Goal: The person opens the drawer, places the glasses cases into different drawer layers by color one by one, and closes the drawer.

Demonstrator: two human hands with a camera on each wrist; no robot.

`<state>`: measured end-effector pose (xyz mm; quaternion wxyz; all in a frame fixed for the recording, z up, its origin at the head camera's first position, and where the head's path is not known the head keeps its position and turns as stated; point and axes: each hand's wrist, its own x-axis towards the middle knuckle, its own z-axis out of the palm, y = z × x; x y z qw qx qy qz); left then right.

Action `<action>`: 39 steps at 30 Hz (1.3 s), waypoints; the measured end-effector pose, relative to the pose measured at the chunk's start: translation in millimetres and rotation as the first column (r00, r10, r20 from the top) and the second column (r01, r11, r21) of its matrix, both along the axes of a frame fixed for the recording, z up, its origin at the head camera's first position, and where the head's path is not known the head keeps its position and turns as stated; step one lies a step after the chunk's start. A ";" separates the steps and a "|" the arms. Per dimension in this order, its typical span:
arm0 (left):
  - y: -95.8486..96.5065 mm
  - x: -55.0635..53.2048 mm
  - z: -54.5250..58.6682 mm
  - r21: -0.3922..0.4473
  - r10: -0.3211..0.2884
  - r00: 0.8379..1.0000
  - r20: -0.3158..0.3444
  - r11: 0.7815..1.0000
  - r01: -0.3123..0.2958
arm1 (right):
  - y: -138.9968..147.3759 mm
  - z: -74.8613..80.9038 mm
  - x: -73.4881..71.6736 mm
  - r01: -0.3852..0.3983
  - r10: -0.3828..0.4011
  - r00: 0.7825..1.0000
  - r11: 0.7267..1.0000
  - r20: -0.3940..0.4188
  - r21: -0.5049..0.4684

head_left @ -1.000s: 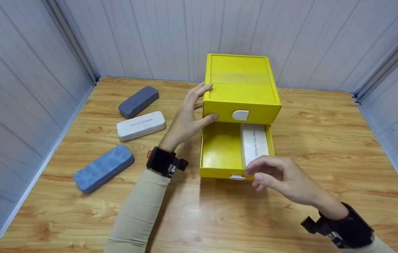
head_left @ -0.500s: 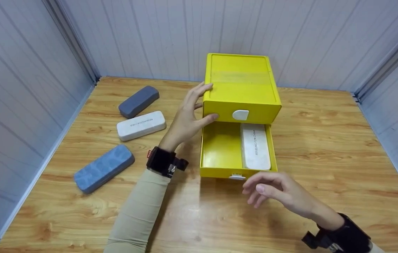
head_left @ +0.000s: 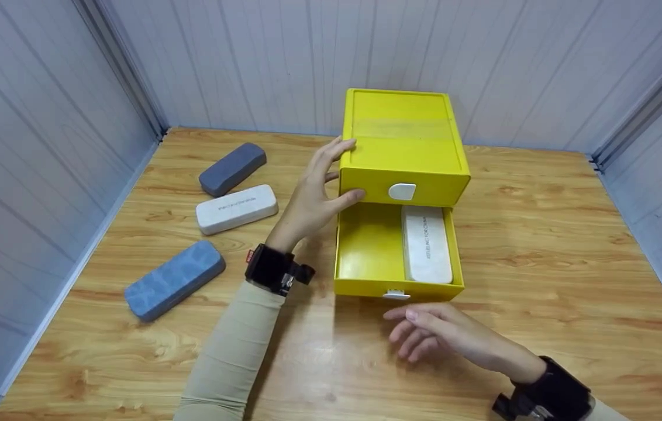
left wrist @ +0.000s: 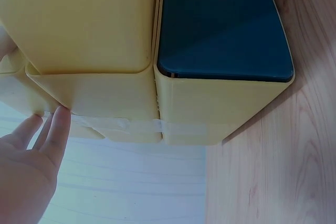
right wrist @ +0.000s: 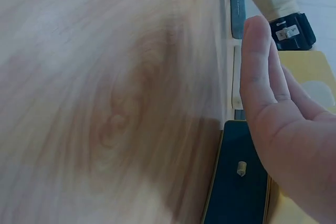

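A yellow drawer box [head_left: 401,134] stands near the middle of the table, its lower drawer [head_left: 369,245] pulled out. Inside that drawer, along the right wall, lies a white glasses case [head_left: 429,248] with lettering on its lid. My left hand [head_left: 313,202] grips the box's upper left side, thumb on the upper drawer's front and fingers over the top edge; its fingers [left wrist: 56,135] also show in the left wrist view. My right hand [head_left: 445,336] hovers in front of the lower drawer's white handle [head_left: 396,294], fingers loosely bent, apart from it and holding nothing.
To the left on the wooden table [head_left: 103,356] lie a dark grey glasses case [head_left: 233,168], another white glasses case [head_left: 237,209] and a blue patterned glasses case [head_left: 175,279]. Pale panel walls [head_left: 261,64] enclose the back and both sides.
My right hand has drawn back from the lower drawer's front toward me and slightly left, uncovering the white case's near end. My left hand keeps its place on the box.
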<state>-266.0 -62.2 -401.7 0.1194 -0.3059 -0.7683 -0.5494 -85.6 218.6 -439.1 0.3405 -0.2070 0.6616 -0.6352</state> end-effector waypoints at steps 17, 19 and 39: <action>-13.4 2.4 2.8 -0.049 -0.041 0.999 -0.015 0.998 0.040 | -12.0 14.8 10.2 -0.069 0.068 0.966 0.998 -0.248 0.006; -18.7 3.9 3.8 -0.060 -0.048 0.999 -0.012 0.997 0.047 | -10.9 25.0 11.4 -0.086 0.068 0.937 0.996 -0.344 -0.036; -127.4 7.1 11.9 -0.437 0.097 0.992 -0.077 0.891 -0.121 | 22.8 107.8 -45.2 0.278 -0.325 0.332 0.931 -0.886 -0.237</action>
